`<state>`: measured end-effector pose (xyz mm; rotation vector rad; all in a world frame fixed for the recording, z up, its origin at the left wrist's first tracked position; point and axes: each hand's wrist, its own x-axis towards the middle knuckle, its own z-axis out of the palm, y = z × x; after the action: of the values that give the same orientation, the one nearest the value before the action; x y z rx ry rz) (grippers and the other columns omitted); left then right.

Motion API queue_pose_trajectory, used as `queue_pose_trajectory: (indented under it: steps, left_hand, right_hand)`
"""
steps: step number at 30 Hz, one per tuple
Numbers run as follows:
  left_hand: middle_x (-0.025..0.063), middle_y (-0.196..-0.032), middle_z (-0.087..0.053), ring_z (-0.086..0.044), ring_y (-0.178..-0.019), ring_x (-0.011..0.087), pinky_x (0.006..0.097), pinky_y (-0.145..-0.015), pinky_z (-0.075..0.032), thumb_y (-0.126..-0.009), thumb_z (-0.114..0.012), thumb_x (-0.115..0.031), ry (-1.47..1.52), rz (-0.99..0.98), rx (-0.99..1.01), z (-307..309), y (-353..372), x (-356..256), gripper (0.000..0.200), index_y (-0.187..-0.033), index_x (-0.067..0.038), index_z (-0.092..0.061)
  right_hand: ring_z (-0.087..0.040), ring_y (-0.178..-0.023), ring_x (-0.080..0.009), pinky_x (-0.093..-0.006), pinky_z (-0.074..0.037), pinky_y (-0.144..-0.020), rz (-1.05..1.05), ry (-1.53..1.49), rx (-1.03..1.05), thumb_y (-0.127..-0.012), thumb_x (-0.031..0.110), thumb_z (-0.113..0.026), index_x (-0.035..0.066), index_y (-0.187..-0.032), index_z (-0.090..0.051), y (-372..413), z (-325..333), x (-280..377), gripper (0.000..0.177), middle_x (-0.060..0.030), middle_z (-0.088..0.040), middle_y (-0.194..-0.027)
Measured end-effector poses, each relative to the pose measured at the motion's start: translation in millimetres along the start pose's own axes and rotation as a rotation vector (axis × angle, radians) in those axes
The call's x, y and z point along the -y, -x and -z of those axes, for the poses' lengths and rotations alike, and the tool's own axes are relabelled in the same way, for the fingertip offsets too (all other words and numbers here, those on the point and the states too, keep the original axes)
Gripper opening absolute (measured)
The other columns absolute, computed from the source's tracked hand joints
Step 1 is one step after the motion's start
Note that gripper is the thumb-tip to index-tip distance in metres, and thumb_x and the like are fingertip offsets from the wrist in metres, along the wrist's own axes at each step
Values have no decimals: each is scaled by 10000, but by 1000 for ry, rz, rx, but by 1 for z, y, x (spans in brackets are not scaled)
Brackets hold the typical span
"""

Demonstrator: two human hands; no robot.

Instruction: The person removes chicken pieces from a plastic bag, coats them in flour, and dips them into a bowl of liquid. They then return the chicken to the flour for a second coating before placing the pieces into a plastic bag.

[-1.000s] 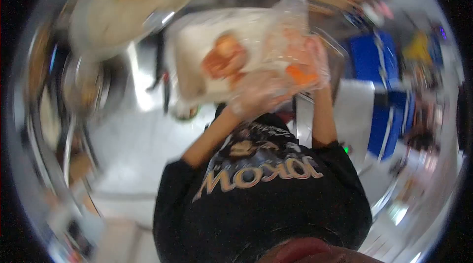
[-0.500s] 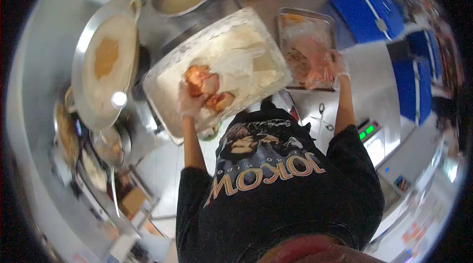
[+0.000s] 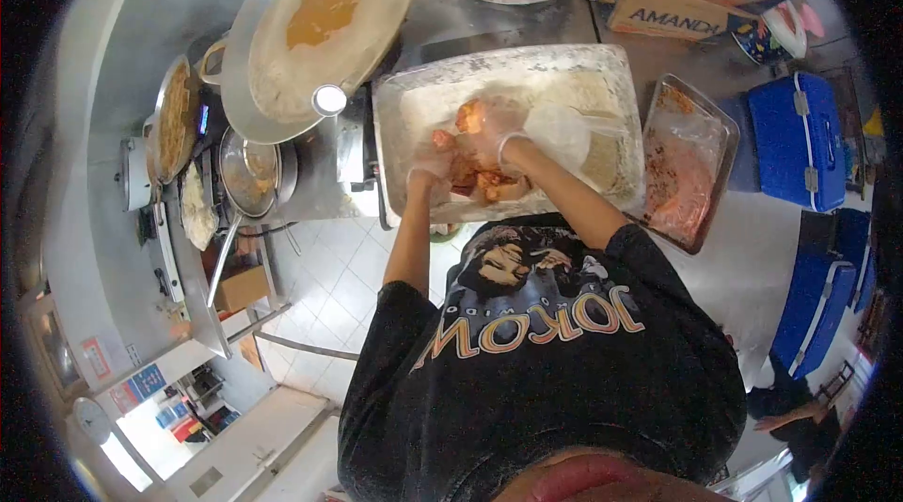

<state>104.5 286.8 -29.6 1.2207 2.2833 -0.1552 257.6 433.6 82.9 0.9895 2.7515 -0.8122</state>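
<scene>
Right hand (image 3: 491,133) gripped the chicken pieces (image 3: 487,186) at the near-left of the floured tray (image 3: 513,58), left hand (image 3: 433,163) beside it, grip unclear to me; I judged coating under way, next needing a gentle turn through the flour (image 3: 588,102).

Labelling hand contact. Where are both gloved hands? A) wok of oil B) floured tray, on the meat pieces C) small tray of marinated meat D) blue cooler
B: the left hand and right hand both rest on orange meat pieces inside the floured tray.
</scene>
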Motion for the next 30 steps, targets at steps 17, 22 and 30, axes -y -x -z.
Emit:
queue_pose_trajectory:
  steps: [17, 22, 30]
  left_hand:
    - [88, -1056, -633, -624, -919, 201, 324, -774, -511, -856, -634, -287, 1362, 18, -100, -18, 10, 27, 402, -1144, -13, -579]
    - [118, -1089, -630, -600, -973, 208, 335, -803, -477, -786, -680, -450, 1277, 181, -189, 26, 52, 0, 585, -1173, -27, -566]
    - [85, -1033, -597, -605, -926, 221, 329, -670, -555, -837, -692, -246, 1851, 130, -56, 34, 56, -15, 326, -1086, -90, -551]
  right_hand:
    - [-601, -748, -220, -351, -488, -724, -167, -12, 211, -837, 337, -569, 7, -883, -649, -55, 31, -34, 343, -148, -629, -800]
    - [-583, -875, -163, -323, -496, -793, 124, -1034, -56, -816, 235, -684, 60, -1046, -605, -61, -31, -82, 300, -46, -608, -982]
    - [-577, -977, -190, -327, -481, -838, 183, -923, -451, -752, 236, -753, 86, -1022, -586, -49, -30, -42, 351, -82, -610, -1040]
